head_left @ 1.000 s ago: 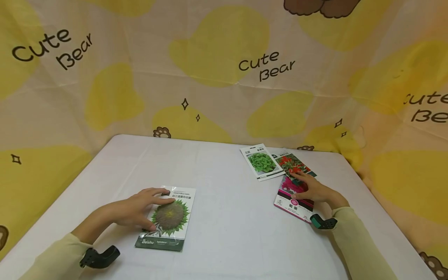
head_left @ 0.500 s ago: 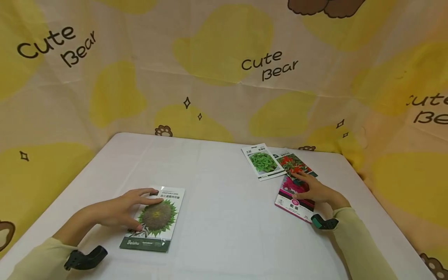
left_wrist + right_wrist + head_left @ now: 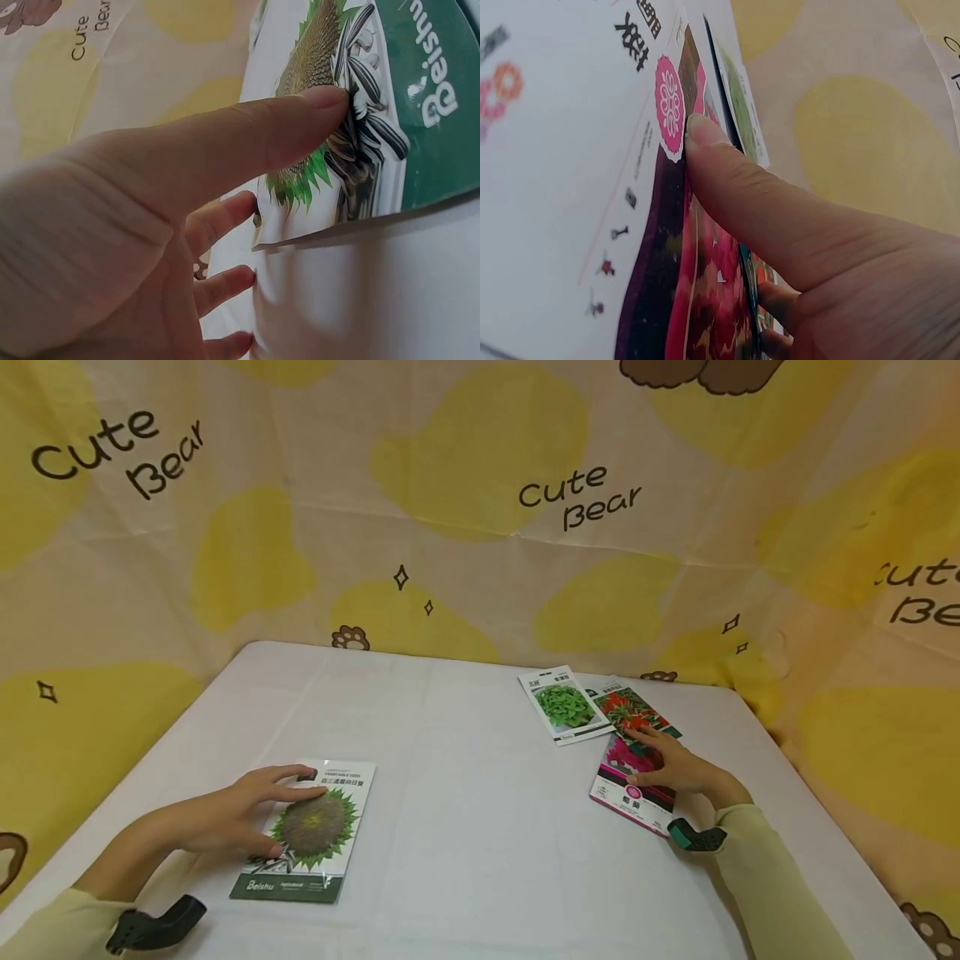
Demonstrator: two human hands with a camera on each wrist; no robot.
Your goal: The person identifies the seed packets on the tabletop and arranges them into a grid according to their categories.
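Note:
A sunflower seed packet [image 3: 318, 822] lies face up at the left of the table. My left hand [image 3: 232, 814] rests on its left side with fingers extended. In the left wrist view the thumb [image 3: 247, 139] presses on the printed seeds near the green band. On the right, my right hand [image 3: 678, 768] lies across two overlapping seed packets. Its fingertips touch the red-flower packet [image 3: 626, 703], and its thumb [image 3: 735, 187] lies on the pink-flower packet [image 3: 626, 806] beside the round pink emblem. Part of each packet is hidden under the hands.
A seed packet with green leaves [image 3: 566, 706] overlaps the left edge of the red-flower packet. All lie on a white-covered table [image 3: 450, 827]. A yellow-patterned cloth [image 3: 465, 460] hangs behind the table and along its sides.
My left hand has slid the sunflower packet to the left along the table. The right hand and the packets on the right have stayed in place; the view shifted slightly.

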